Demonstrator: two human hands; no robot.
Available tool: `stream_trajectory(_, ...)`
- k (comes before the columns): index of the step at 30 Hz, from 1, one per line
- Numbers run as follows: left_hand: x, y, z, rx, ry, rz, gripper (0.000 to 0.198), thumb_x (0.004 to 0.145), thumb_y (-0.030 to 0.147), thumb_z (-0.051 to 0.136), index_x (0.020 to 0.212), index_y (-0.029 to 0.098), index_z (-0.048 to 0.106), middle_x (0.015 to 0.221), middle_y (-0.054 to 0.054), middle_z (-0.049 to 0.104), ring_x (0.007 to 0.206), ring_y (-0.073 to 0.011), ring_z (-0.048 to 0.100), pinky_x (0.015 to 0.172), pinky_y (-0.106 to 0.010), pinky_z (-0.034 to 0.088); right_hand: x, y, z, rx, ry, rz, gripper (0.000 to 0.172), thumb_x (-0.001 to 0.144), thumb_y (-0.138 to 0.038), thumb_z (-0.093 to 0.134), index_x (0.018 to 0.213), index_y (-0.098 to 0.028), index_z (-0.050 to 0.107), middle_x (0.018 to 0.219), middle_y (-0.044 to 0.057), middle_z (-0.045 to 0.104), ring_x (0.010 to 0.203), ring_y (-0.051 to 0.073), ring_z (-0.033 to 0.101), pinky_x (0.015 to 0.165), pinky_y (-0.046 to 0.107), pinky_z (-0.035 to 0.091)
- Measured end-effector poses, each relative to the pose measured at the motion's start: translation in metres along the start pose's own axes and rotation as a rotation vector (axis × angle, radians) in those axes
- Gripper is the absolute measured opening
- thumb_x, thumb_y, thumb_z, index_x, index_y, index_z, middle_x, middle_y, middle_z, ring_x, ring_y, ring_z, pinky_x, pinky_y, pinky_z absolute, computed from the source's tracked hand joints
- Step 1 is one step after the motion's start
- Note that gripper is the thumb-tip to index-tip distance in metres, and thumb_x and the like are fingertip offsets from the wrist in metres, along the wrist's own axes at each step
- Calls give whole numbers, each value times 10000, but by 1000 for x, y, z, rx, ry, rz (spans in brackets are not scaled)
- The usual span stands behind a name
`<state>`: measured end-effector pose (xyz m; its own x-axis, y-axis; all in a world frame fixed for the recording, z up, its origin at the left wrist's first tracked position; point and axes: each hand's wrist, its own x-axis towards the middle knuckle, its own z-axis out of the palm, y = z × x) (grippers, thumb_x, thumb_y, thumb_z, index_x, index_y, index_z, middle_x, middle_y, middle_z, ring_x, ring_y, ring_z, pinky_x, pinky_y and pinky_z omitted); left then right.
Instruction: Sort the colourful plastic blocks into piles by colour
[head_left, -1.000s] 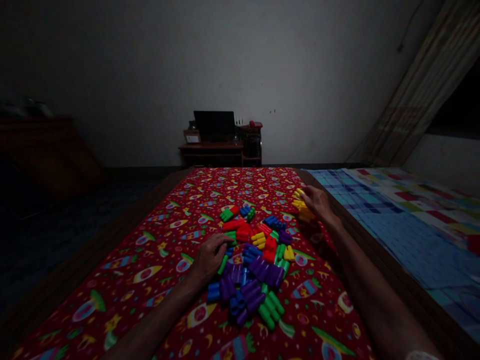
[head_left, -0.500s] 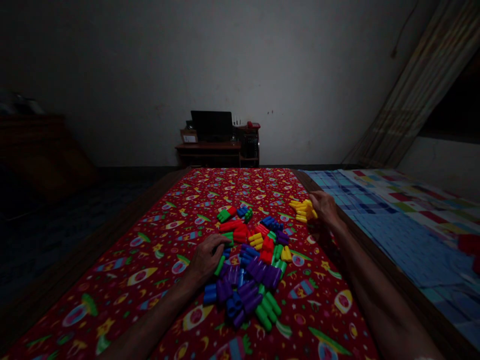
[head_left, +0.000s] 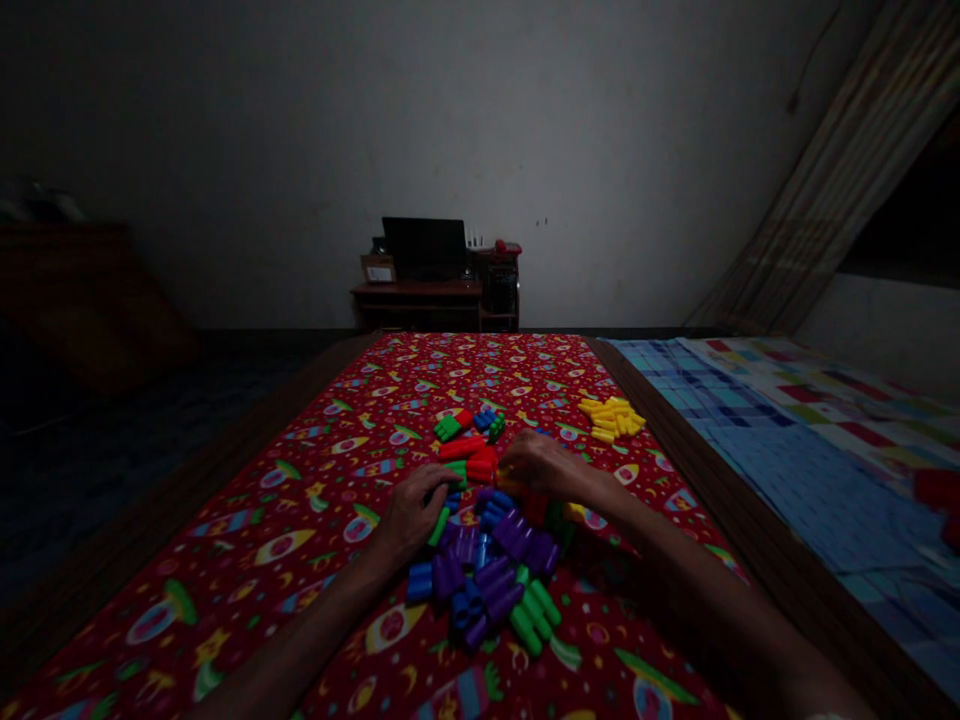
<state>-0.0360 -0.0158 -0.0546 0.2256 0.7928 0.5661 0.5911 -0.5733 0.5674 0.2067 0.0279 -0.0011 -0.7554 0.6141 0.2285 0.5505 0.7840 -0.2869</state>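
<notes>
A heap of plastic building blocks (head_left: 495, 560) in purple, blue, green, red and yellow lies on a red patterned cloth (head_left: 300, 520). My left hand (head_left: 409, 510) rests curled on the heap's left edge, fingertips on a green block. My right hand (head_left: 544, 465) lies over the heap's upper middle, fingers bent down onto the red and yellow blocks; what it grips is hidden. A separate small cluster of yellow blocks (head_left: 611, 418) sits to the far right, apart from both hands.
The cloth covers a long wooden platform with a dark edge (head_left: 675, 440). A blue checked mat (head_left: 787, 440) lies to the right. A low desk with a dark screen (head_left: 427, 250) stands against the far wall. The room is dim.
My right hand has left the yellow cluster at the far right and come back left onto the main heap. The left hand has stayed put.
</notes>
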Motion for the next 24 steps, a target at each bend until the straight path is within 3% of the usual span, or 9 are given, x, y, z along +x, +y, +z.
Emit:
stream_trajectory(2, 0, 0, 0, -2, -3, -3, 254, 857, 203, 458, 841, 200, 711, 873, -62, 734, 860, -192, 685, 821, -320, 552, -2, 13, -12, 77, 146, 65, 225, 830, -143, 579, 1006, -162, 718, 983, 87, 718, 893, 172, 623, 795, 262, 455)
stream_trajectory(5, 0, 0, 0, 5, -6, -6, 248, 855, 201, 461, 844, 203, 709, 871, -60, 734, 850, -191, 685, 815, -321, 555, -12, 43, -38, 51, 365, 284, 236, 846, -187, 579, 1026, -152, 728, 1028, 108, 729, 925, 194, 650, 824, 280, 478)
stream_trajectory(7, -1, -1, 0, 11, -4, -7, 246, 849, 195, 463, 847, 202, 709, 875, -62, 736, 850, -194, 686, 818, -325, 556, -25, 67, -57, -44, 421, 454, 240, 839, -199, 579, 1012, -159, 740, 1047, 111, 733, 935, 209, 662, 841, 292, 481)
stream_trajectory(11, -1, -1, -1, 14, -19, -20, 245, 848, 194, 467, 855, 211, 711, 883, -56, 739, 856, -194, 686, 827, -328, 555, -57, 109, -79, -218, 318, 700, 250, 806, -180, 576, 976, -169, 759, 975, 98, 752, 904, 220, 680, 779, 272, 475)
stream_trajectory(16, -2, 1, -2, 11, -12, -19, 248, 855, 191, 463, 863, 209, 710, 901, -57, 739, 876, -193, 684, 841, -330, 551, -74, 127, -74, -321, 89, 801, 243, 774, -131, 575, 921, -156, 767, 941, 101, 749, 881, 210, 682, 677, 228, 431)
stream_trajectory(20, -1, 3, -2, 9, -28, -15, 266, 859, 179, 450, 861, 202, 714, 901, -65, 737, 875, -191, 682, 834, -327, 552, -69, 121, -74, -355, 89, 842, 262, 762, -120, 603, 970, -176, 752, 996, 103, 739, 916, 211, 669, 674, 231, 426)
stream_trajectory(24, -2, 2, -2, 14, -29, -33, 262, 855, 188, 458, 855, 211, 719, 900, -60, 740, 881, -195, 680, 853, -340, 547, -53, 85, -86, -234, 128, 715, 192, 792, -180, 608, 924, -177, 747, 890, 85, 745, 795, 173, 669, 629, 214, 421)
